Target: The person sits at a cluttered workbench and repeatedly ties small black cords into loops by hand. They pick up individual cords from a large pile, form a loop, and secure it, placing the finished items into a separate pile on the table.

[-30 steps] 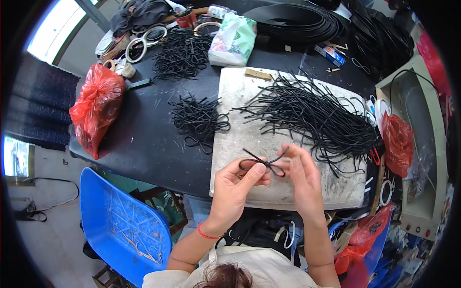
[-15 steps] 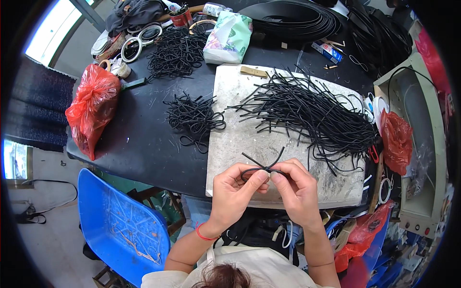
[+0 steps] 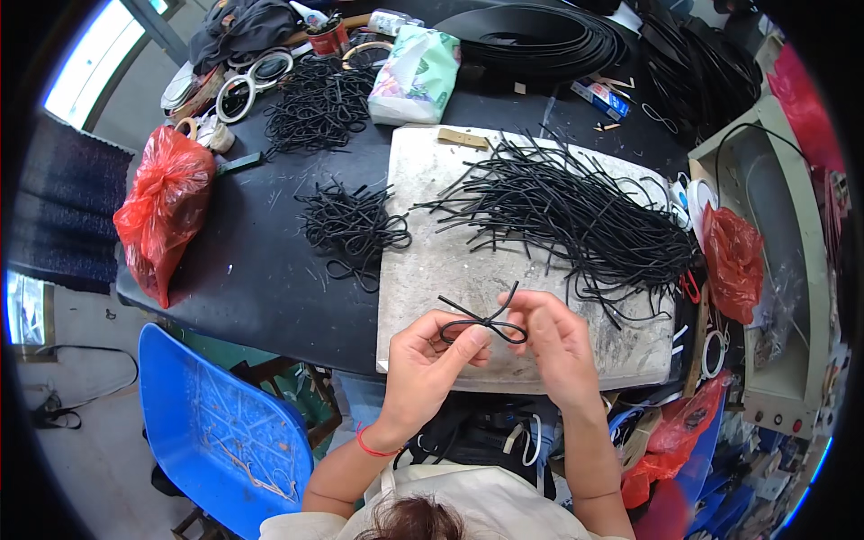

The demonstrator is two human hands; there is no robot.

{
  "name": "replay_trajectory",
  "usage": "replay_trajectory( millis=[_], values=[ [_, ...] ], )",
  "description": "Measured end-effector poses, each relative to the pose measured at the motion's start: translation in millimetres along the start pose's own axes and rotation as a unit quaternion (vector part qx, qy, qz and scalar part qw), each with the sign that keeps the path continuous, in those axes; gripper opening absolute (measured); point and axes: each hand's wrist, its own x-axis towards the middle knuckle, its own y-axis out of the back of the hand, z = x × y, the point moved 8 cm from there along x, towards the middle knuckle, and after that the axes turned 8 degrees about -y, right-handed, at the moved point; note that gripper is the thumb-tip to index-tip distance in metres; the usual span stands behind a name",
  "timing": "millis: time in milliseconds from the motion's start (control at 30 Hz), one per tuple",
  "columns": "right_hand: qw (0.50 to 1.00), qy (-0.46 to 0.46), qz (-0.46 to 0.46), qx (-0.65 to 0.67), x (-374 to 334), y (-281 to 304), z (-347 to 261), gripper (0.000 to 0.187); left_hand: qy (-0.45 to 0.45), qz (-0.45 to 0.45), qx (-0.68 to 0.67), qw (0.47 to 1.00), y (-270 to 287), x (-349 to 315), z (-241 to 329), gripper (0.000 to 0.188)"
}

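Note:
A black cord tied in a bow (image 3: 487,321) stands over the near part of the pale board, its two loops to the sides and its two ends pointing up. My left hand (image 3: 430,355) pinches it between thumb and fingers by the left loop, close to the knot. Just right of the bow is my right hand (image 3: 560,346), its fingers loosely bent and apart and its thumb off the knot. Its fingertips are beside the right cord end; whether they touch it I cannot tell. Beyond the hands, a heap of loose black cords (image 3: 576,216) covers much of the board (image 3: 418,261).
Looped black cords lie in a small pile (image 3: 351,225) left of the board and a larger pile (image 3: 319,103) farther back. A red plastic bag (image 3: 166,211) sits at the table's left, a tissue pack (image 3: 416,76) behind the board. A blue plastic chair (image 3: 216,423) stands at lower left.
My right hand has let go of the bow's right side and moved slightly off it, so the right loop now shows. The left hand still holds the bow. The view has shifted slightly.

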Motion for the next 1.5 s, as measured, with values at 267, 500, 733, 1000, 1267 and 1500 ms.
replay_trajectory(
  millis=[267,500,733,1000,1267,1500],
  values=[
    [0.997,0.061,0.017,-0.045,1.0,-3.4,-4.8,0.011,0.061,-0.072,0.040,0.995,-9.3,4.4,-1.2,0.023],
    [0.982,0.144,0.054,-0.111,-2.8,-5.3,-7.4,0.012,0.044,-0.137,0.153,0.978,-13.6,5.1,7.0,0.022],
    [0.996,-0.036,-0.002,0.088,5.5,-5.6,15.2,0.012,0.097,-0.103,0.051,0.989,-2.5,10.3,2.8,0.020],
    [0.952,0.141,0.162,-0.218,7.8,25.4,-30.0,0.010,-0.140,0.084,0.306,0.938,52.2,32.9,57.3,0.014],
    [0.720,0.299,0.215,-0.588,33.1,8.3,-49.0,0.020,-0.182,0.186,0.507,0.822,87.3,42.9,72.1,0.027],
    [0.670,0.402,0.149,-0.606,-11.0,-29.5,-51.1,0.029,-0.316,-0.026,0.495,0.809,-6.0,4.8,63.8,0.027]
  ],
)
